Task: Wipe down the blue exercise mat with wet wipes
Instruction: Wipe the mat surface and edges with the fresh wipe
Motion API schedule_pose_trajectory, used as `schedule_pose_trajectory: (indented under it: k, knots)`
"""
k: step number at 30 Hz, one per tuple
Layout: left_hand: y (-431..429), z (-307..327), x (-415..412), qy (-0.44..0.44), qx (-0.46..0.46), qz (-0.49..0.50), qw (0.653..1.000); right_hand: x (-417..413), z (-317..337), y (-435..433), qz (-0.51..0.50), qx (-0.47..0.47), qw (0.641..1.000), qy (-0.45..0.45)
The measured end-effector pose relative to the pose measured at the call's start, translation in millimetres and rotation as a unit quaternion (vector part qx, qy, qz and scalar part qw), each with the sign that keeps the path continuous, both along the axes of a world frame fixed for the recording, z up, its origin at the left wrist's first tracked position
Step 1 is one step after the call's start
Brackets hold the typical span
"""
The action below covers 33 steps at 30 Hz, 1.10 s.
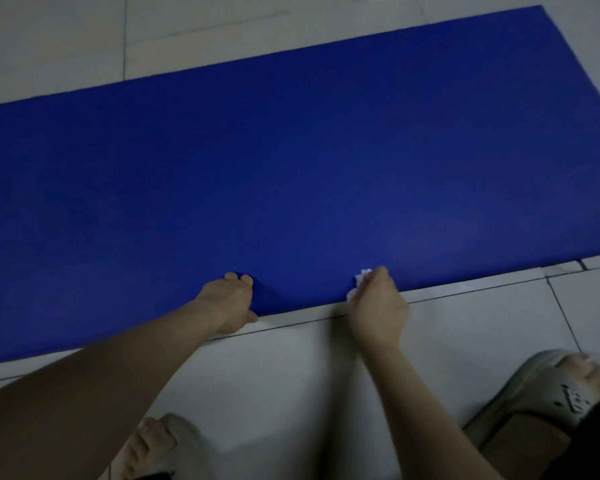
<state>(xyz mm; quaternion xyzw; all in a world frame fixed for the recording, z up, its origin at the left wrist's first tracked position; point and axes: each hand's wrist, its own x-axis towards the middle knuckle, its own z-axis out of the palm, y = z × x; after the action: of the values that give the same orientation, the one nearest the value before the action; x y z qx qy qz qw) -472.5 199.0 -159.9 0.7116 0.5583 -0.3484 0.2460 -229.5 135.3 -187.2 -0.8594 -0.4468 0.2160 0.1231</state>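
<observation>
Blue mat flat on tiled floor, running 8 to 2 o'clock. Left hand fingers curled, gripping mat near edge at 6 o'clock. Right hand clenched round crumpled white wipe, same edge.

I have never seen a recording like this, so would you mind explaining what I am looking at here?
There is no machine here. A person wears a camera on the head, so the single picture looks forward and down at their own two bare hands. A blue mat lies flat on a pale tiled floor. The right hand holds a crumpled white wipe against the mat's near edge. The left hand rests on that same edge with its fingers curled; whether it grips the mat is unclear. At the bottom are the person's feet in grey slippers.
</observation>
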Motion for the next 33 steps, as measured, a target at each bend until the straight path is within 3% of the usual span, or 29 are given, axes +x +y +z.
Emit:
schedule_pose_trajectory:
  k: [5, 8, 10, 14, 17, 21, 24, 26, 29, 33]
  knots:
    - [0.8, 0.4, 2.7, 0.012, 0.005, 0.004, 1.0, -102.6, 2.8, -12.7, 0.188, 0.048, 0.981, 0.02]
    - [1.1, 1.7, 3.4, 0.014, 0.002, 0.006, 1.0, -96.0, -0.5, -9.5, 0.236, 0.057, 0.97, 0.023]
    - [0.1, 2.5, 2.2, 0.012, -0.001, 0.005, 1.0, -57.6, -2.4, -4.9, 0.177, 0.036, 0.983, 0.011]
    - [-0.2, 2.8, 1.6, 0.003, -0.003, -0.003, 1.0, 38.0, -0.5, 10.1, -0.045, 0.009, 0.999, -0.019]
    - [-0.1, 2.9, 2.0, 0.003, -0.001, -0.004, 1.0, 39.6, -1.3, 16.9, -0.078, 0.007, 0.996, -0.033]
    - [0.3, 4.7, 3.4, 0.006, 0.0, -0.002, 1.0, -23.9, -10.5, 7.7, 0.093, 0.039, 0.995, 0.002]
    - [-0.2, 5.6, 4.3, 0.015, 0.006, 0.0, 1.0, -82.4, -7.1, -4.9, 0.252, 0.045, 0.967, -0.01]
    - [-0.2, 3.7, 3.8, 0.016, 0.009, -0.002, 1.0, -91.4, -2.4, -9.5, 0.292, 0.071, 0.954, -0.001]
    - [-0.7, 3.5, 3.1, 0.01, 0.006, -0.002, 1.0, -51.9, -7.3, -3.0, 0.262, 0.086, 0.961, -0.028]
    - [0.0, 3.4, 3.2, 0.008, 0.004, -0.009, 1.0, 29.2, 1.9, 1.2, 0.088, 0.073, 0.993, -0.038]
